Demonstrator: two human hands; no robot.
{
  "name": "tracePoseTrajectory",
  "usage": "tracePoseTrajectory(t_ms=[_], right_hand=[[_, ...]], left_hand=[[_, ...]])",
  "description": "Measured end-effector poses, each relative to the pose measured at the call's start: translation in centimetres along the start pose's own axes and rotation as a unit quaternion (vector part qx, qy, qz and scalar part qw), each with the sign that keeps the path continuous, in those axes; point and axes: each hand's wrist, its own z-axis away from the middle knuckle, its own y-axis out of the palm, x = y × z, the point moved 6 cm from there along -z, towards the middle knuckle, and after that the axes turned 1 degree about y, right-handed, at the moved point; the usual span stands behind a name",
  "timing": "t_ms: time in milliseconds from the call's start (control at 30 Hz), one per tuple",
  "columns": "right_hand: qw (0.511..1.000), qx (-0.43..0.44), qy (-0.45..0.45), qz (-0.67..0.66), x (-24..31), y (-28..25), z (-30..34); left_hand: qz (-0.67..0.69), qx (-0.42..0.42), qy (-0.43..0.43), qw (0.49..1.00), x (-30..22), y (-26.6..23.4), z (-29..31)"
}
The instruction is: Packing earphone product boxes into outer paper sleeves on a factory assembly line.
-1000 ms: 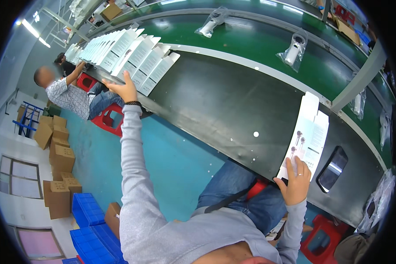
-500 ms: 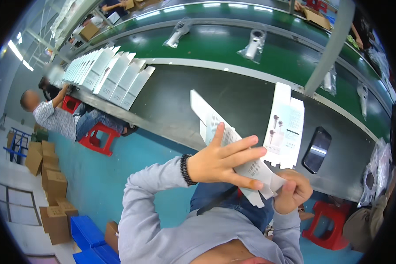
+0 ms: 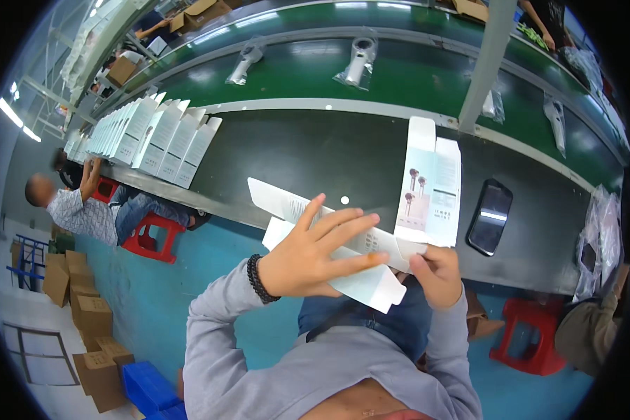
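Note:
I hold a flat white carton blank (image 3: 295, 207) with pale blue panels over my lap. My left hand (image 3: 315, 253) lies across its top face with fingers spread. My right hand (image 3: 435, 274) grips its right end from below. A second flat carton blank (image 3: 430, 182), white and light blue with small product pictures, lies on the dark worktable (image 3: 315, 150) just beyond my right hand. A black phone (image 3: 490, 215) rests on the table to its right.
A row of upright white cartons (image 3: 154, 129) stands on the table at far left, where a seated person (image 3: 84, 210) works. Bagged grey devices (image 3: 357, 59) ride the green conveyor (image 3: 413, 77) behind. Red stools (image 3: 150, 238), brown boxes (image 3: 84, 315) and blue crates (image 3: 147, 388) sit on the floor.
My left hand came back from the far-left row of cartons with a flat carton blank and now presses on it above my lap. My right hand left the carton on the table and took its end.

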Motion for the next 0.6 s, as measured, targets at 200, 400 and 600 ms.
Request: tracePoseTrajectory(t_ms=[200, 400, 600], right_hand=[[0.972, -0.021, 0.11, -0.206, -4.1, 0.8, -0.3], [0.988, 0.034, 0.085, -0.124, -4.3, -0.1, -0.7], [0.978, -0.051, 0.035, 0.201, -4.0, -0.4, -1.0]], left_hand=[[0.124, 0.023, -0.019, 0.992, 1.8, 5.0, -0.6], [0.111, 0.04, 0.0, 0.993, 2.0, 7.0, -0.8], [0.099, 0.052, 0.005, 0.994, 0.9, 7.5, -1.2]])
